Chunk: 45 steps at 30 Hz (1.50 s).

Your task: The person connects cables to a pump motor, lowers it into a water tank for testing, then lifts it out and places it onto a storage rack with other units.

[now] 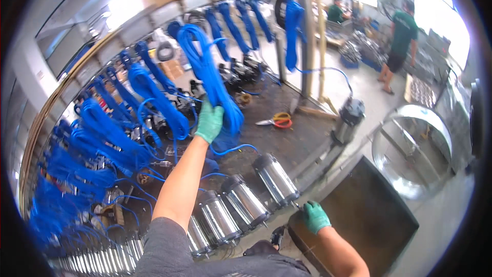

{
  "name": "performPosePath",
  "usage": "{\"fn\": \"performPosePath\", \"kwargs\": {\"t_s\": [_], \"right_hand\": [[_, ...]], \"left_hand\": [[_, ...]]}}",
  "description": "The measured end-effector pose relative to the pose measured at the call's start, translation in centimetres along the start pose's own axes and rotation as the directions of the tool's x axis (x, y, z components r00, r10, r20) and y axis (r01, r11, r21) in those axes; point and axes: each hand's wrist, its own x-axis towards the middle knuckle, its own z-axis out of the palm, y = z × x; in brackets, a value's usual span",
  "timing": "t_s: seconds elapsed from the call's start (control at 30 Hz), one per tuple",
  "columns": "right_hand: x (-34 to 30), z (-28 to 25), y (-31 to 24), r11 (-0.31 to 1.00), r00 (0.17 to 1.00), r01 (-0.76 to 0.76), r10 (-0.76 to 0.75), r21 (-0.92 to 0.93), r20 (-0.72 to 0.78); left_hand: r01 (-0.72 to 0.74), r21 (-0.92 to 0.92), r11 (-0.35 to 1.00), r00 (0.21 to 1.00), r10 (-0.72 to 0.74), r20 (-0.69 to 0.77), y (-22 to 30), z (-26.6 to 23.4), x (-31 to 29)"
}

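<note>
One looped blue cable coil (212,84) slants left of the scissors (275,121), its long axis steep, upper end leaning left, lower loop nearest them — the left hand (209,122) touches its lower left side; how tightly, I cannot tell. Below the scissors, the right hand (315,218), fingers curled, is beside a steel cylinder (277,179); any pinch is unclear. Dark bench top (297,138) surrounds the scissors — its edge rightward of them

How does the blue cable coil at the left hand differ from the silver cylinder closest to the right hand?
The blue cable coil is looped and blue; the silver cylinder is shiny with a dark end. The left hand grips the coil; the cylinder lies on the bench, the right hand near its shaft. Both have similar ones beside them.
</note>
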Motion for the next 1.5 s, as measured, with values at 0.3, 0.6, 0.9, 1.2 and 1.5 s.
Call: {"fn": "performPosePath", "kwargs": {"t_s": [0.3, 0.6, 0.9, 1.2, 1.5], "right_hand": [[-10.8, -6.5, -2.0, 0.863, 0.828, -0.446, 0.498, 0.237, -0.257], [-23.6, -8.0, -6.9, 0.420, 0.262, -0.727, 0.901, 0.543, -0.347], [-33.5, -6.3, -18.7, 0.001, -0.182, -0.846, 0.939, 0.533, -0.291], [-31.5, -5.5, -18.6, 0.024, -0.154, -0.812, 0.955, 0.583, -0.253], [-23.8, -7.3, -11.6, 0.289, 0.183, -0.847, 0.946, 0.447, -0.267]], "left_hand": [[-0.148, 0.473, 0.869, 0.931, 0.284, -0.230, 4.6, 4.0, -3.9], [0.193, -0.350, 0.917, 0.765, 0.083, 0.638, 7.8, 33.6, 0.8], [0.596, -0.439, 0.672, 0.541, 0.067, 0.838, 9.8, 53.6, 4.7], [0.170, -0.376, 0.911, 0.817, 0.083, 0.570, 8.2, 52.4, 3.6], [0.442, -0.494, 0.749, 0.787, -0.059, 0.614, 7.1, 35.1, -5.0]]}}
